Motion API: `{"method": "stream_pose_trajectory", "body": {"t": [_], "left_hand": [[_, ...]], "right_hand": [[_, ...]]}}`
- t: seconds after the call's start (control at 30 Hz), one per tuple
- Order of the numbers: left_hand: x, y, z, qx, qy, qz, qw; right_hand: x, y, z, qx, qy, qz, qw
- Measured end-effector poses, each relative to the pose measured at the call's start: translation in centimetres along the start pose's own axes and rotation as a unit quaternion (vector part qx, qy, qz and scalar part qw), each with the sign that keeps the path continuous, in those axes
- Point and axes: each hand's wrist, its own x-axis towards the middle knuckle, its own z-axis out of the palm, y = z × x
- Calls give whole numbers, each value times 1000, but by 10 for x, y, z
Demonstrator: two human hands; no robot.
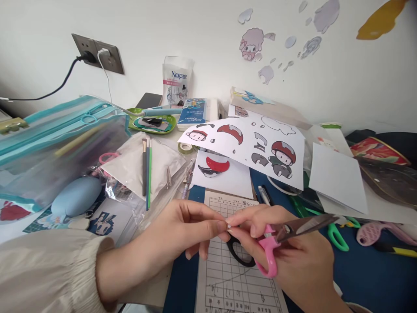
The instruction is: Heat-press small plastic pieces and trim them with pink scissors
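Reaching in from the lower left in a cream gathered sleeve, the left hand (pixel 182 230) lies palm-inward over the ruled paper form (pixel 233 278), its thumb and forefinger pinched narrow on something too small to make out, tip to tip with the right hand's fingers (pixel 243 224). Left of the form sit a clear zip pouch with teal edging (pixel 58 143), a smooth pale-blue rounded object (pixel 76 196) and thin brushes (pixel 146 169) on a crinkled plastic sleeve. Above the form hangs a white printed sheet (pixel 254 148) of red-capped cartoon pieces. The right hand (pixel 293 256) curls over the form's right side, fingers closed through the glossy pink plastic loop of the scissors (pixel 286 239), whose dull metal blades point right, nearly shut. Right of the form, on the dark blue counter (pixel 374 278), lie green-handled scissors (pixel 335 234) and a blank white card (pixel 337 176).
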Motion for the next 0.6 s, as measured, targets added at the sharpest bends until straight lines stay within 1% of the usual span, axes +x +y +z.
{"method": "stream_pose_trajectory", "body": {"t": [0.23,0.3,0.37,0.47,0.5,0.53,0.6], "left_hand": [[1,-1,0,14,11,-5,1000],[2,-1,-1,25,18,-6,1000],[2,-2,-2,35,23,-5,999],[3,0,-4,49,29,0,998],[3,0,-5,54,32,3,998],[3,1,-5,59,34,6,998],[4,1,-6,69,36,12,997]], "right_hand": [[-1,2,6,-5,-5,-2,1000],[-1,3,1,-9,-17,10,1000],[0,4,-17,-28,-14,43,999],[-2,5,-65,-102,16,133,986],[-4,5,-82,-132,7,176,975],[-8,6,-97,-153,-16,217,964],[-15,11,-117,-183,-73,284,938]]}}
